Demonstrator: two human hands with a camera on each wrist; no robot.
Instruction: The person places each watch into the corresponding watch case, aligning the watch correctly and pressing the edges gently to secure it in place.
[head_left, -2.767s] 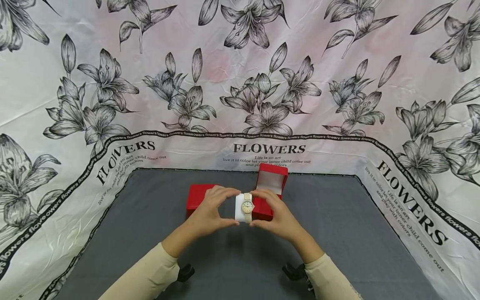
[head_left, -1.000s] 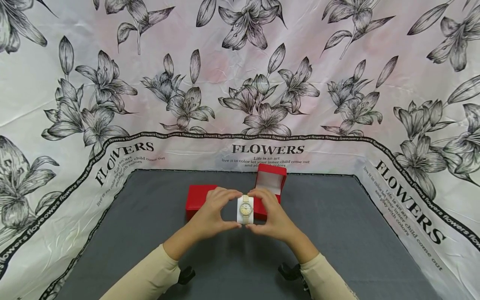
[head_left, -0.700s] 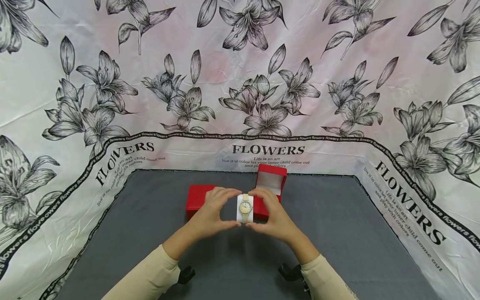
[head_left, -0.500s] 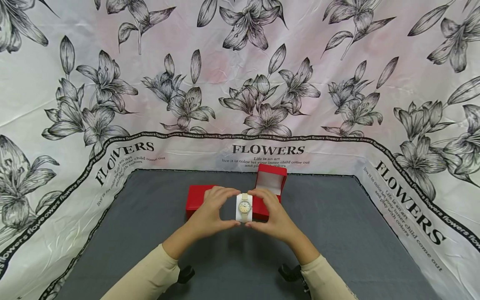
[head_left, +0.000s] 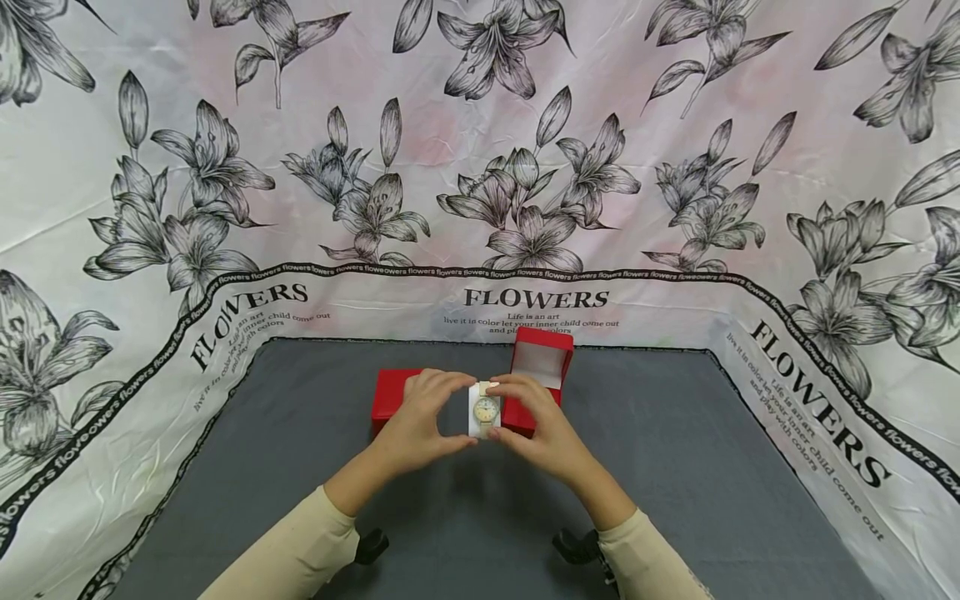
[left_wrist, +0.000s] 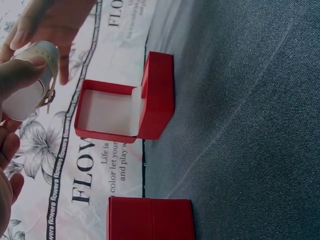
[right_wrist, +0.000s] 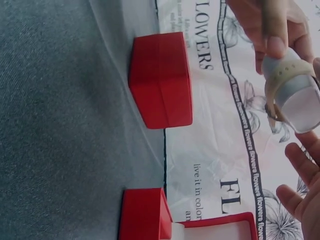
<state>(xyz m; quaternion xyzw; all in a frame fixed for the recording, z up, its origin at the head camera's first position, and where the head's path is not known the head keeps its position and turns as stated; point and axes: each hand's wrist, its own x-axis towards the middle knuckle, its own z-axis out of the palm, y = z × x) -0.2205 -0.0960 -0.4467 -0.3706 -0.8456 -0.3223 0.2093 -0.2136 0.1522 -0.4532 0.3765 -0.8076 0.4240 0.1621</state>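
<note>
A wristwatch (head_left: 486, 408) with a round gold-toned face and a cream strap is wrapped round a white watch cushion (head_left: 473, 414), held up above the table. My left hand (head_left: 416, 419) grips the cushion's left end between thumb and fingertips. From the other side my right hand (head_left: 546, 427) pinches across the watch, fingertips at the upper strap and thumb at the lower strap. In the left wrist view the left thumb (left_wrist: 22, 75) presses on the cushion's side. The right wrist view shows the cream strap (right_wrist: 287, 75) round the cushion, its lower end standing off it.
Behind the right hand stands an open red box (head_left: 543, 340) with a white-lined lid. A closed red box (head_left: 390, 396) stands behind the left hand. Both rest on the grey cloth (head_left: 675, 450), before a flower-printed backdrop (head_left: 360, 225).
Watch and cushion have turned from angled to facing me, then shifted slightly up and left. The right fingertips and thumb have moved left from the cushion's edge onto the strap.
</note>
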